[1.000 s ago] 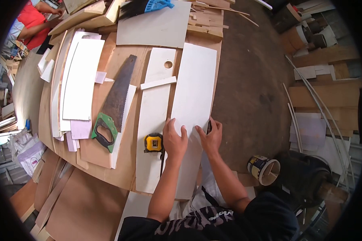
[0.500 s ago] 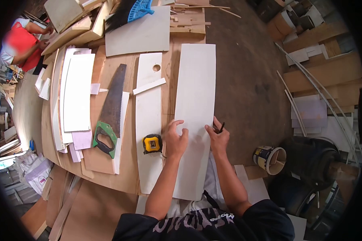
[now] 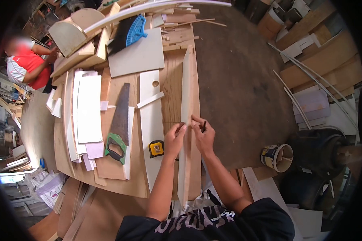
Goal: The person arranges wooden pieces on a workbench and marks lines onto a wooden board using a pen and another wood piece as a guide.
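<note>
A long white board (image 3: 186, 90) stands on its edge on the wooden workbench (image 3: 173, 96), its narrow side facing up. My left hand (image 3: 175, 140) pinches its left face near the middle. On the other side, my right hand (image 3: 203, 134) grips the same board, with a dark pencil-like object (image 3: 204, 126) tucked between its fingers. A yellow and black tape measure (image 3: 156, 149) sits just left of my left hand on a flat white strip (image 3: 149, 120) that has a round hole. Farther left lies a handsaw (image 3: 120, 120) with a green handle.
White panels (image 3: 89, 108) are stacked at the left. A blue brush (image 3: 136, 31), a pale sheet (image 3: 136, 54) and wood offcuts lie at the back. A person in red (image 3: 30, 66) works at the far left. A bucket (image 3: 276, 158) stands on the floor at right.
The white board has been turned from lying flat to standing on its edge. Both hands have come closer together around it. The view has shifted, so more of the back shows.
</note>
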`<state>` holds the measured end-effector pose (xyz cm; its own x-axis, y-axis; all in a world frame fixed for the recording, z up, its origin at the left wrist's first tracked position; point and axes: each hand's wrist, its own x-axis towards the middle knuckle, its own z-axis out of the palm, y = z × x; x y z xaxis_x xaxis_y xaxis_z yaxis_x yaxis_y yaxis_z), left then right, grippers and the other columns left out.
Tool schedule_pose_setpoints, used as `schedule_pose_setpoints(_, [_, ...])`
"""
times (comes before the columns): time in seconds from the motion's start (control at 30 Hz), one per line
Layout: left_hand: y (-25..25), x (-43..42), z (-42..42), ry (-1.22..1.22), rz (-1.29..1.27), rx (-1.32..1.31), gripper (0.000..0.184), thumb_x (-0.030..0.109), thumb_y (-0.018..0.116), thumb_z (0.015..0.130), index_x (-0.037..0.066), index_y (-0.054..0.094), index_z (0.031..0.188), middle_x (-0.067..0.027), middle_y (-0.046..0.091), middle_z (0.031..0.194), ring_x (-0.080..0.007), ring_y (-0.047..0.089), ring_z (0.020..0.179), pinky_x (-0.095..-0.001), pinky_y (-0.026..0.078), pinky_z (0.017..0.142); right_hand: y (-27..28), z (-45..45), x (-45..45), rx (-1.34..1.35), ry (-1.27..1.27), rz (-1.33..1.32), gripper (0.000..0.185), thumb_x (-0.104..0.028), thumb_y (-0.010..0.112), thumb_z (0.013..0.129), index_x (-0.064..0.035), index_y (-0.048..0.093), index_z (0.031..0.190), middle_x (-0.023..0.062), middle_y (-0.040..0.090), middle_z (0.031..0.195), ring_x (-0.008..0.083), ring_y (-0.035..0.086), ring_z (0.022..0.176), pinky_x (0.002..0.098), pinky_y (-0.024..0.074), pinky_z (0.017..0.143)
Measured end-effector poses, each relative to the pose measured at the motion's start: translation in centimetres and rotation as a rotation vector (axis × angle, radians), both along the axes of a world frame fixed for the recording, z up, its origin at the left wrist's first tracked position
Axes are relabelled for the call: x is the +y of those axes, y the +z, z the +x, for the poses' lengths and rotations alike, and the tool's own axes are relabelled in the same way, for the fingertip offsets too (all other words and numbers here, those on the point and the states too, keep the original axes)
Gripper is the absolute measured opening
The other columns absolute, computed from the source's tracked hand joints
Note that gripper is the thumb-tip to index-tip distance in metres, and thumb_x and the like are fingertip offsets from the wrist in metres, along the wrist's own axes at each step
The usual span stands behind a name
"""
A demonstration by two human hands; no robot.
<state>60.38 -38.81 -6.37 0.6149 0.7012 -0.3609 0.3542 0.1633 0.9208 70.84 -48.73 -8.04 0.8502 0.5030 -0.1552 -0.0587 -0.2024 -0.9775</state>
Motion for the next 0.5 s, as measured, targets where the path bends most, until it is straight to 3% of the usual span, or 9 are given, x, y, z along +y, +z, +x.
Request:
schedule_pose_setpoints(0.03, [0.5,0.1,-0.7,0.015,-0.040,-0.010,0.048,0.035,0.074,0.102,-0.003,0.071,0.132,-0.0178,0.075,0.128,-0.0244,0.073,0.117,-0.0366,0.056,0.100,0.3,-0.3,0.0,0.000,0.067,-0.011,0.038,-0.009,0.072,0.099,-0.0083,0.074,0.137,0.0075,0.078,0.118,0.0099,0.072,0.095,0.0314,0.0577,0.089])
schedule_pose_setpoints(0.13, [1.5,0.2,-2.8,-0.016,0.096,0.008,0.051,0.029,0.079,0.098,-0.002,0.068,0.137,-0.0169,0.077,0.125,-0.0237,0.074,0.117,-0.0361,0.056,0.101,0.2,-1.0,0.2,-0.046,0.244,0.111,0.037,-0.009,0.073,0.098,-0.0105,0.075,0.135,0.0091,0.077,0.117,0.0138,0.073,0.095,0.0315,0.0574,0.088])
schedule_pose_setpoints(0.2, [1.0,0.5,-3.8,-0.011,0.178,0.040,0.055,0.021,0.082,0.094,-0.004,0.064,0.140,-0.0174,0.078,0.122,-0.0218,0.075,0.115,-0.0350,0.058,0.099,-0.5,-1.4,-0.4,-0.043,0.292,0.053,0.038,-0.012,0.070,0.100,-0.0094,0.073,0.138,0.0068,0.078,0.114,0.0112,0.071,0.100,0.0295,0.0543,0.090])
schedule_pose_setpoints(0.27, [2.3,0.3,-4.0,0.005,0.216,0.024,0.055,0.015,0.080,0.092,-0.007,0.063,0.139,-0.0182,0.079,0.118,-0.0204,0.078,0.109,-0.0328,0.059,0.094,-1.8,-2.2,-1.1,0.093,0.190,-0.194,0.042,-0.018,0.074,0.099,-0.0083,0.071,0.140,0.0067,0.077,0.114,0.0145,0.073,0.104,0.0319,0.0547,0.093])
schedule_pose_setpoints(0.37, [0.8,0.1,-4.1,0.050,0.290,0.072,0.052,0.007,0.076,0.093,-0.010,0.061,0.140,-0.0191,0.079,0.119,-0.0188,0.078,0.105,-0.0307,0.059,0.092,-6.8,-3.0,-2.1,0.003,0.140,-0.224,0.052,-0.027,0.077,0.098,-0.0083,0.066,0.145,0.0133,0.072,0.128,0.0210,0.071,0.115,0.0346,0.0548,0.098])
schedule_pose_setpoints(0.43, [0.5,-0.1,-4.0,0.065,0.339,0.117,0.052,0.003,0.074,0.094,-0.010,0.060,0.142,-0.0192,0.079,0.121,-0.0182,0.077,0.106,-0.0301,0.058,0.093,-6.1,-2.4,-2.8,-0.008,0.178,-0.361,0.063,-0.037,0.079,0.098,-0.0058,0.060,0.150,0.0197,0.064,0.144,0.0275,0.066,0.129,0.0376,0.0529,0.107])
schedule_pose_setpoints(0.5, [-0.1,-0.5,-3.7,0.162,0.066,-0.101,0.053,-0.002,0.069,0.098,-0.010,0.054,0.148,-0.0191,0.076,0.130,-0.0178,0.075,0.110,-0.0297,0.058,0.096,-6.1,-2.4,-2.9,-0.004,0.127,-0.318,0.064,-0.039,0.077,0.099,-0.0053,0.060,0.150,0.0209,0.064,0.141,0.0325,0.064,0.129,0.0407,0.0511,0.109])
